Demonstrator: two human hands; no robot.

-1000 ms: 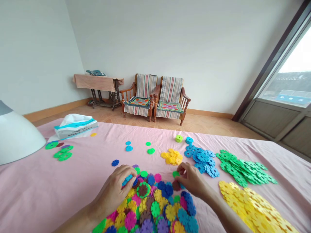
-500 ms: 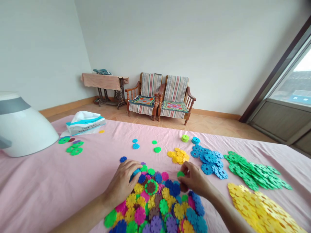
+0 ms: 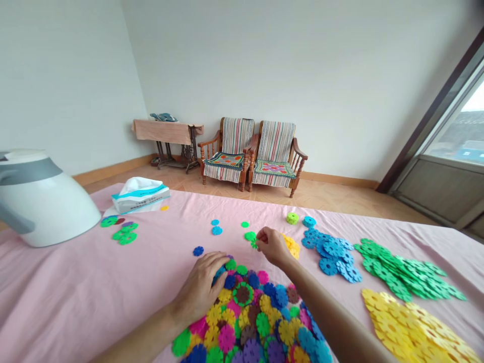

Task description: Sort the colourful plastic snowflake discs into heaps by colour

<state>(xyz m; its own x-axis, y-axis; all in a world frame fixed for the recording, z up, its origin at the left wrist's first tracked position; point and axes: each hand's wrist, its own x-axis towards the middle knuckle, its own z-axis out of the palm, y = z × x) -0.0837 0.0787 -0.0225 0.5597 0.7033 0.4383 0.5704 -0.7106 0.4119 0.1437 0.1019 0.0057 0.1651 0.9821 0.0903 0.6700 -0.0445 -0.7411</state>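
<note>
My left hand (image 3: 206, 281) lies on the left edge of a mixed pile of plastic snowflake discs (image 3: 263, 322), fingers slightly bent over a blue disc and thumb apart. My right hand (image 3: 273, 245) is beyond the pile, its thumb and fingers pinched on a small green snowflake disc (image 3: 254, 244). That disc is just in front of another green disc (image 3: 250, 235) on the cloth. Behind my right hand is a small heap of yellow discs (image 3: 292, 246), partly covered by the hand. A lone dark blue disc (image 3: 198, 250) lies past my left fingers.
Right of my hands lie heaps of blue discs (image 3: 333, 249), green discs (image 3: 406, 269) and yellow discs (image 3: 416, 327) on the pink cloth (image 3: 151, 282). A white kettle (image 3: 56, 206) and a tissue pack (image 3: 141, 195) stand at the left. Two wooden chairs (image 3: 274, 151) are beyond.
My right hand has moved left and away from the pile with the green disc, over to the other green discs. My left hand stays on the pile. The view has shifted slightly.
</note>
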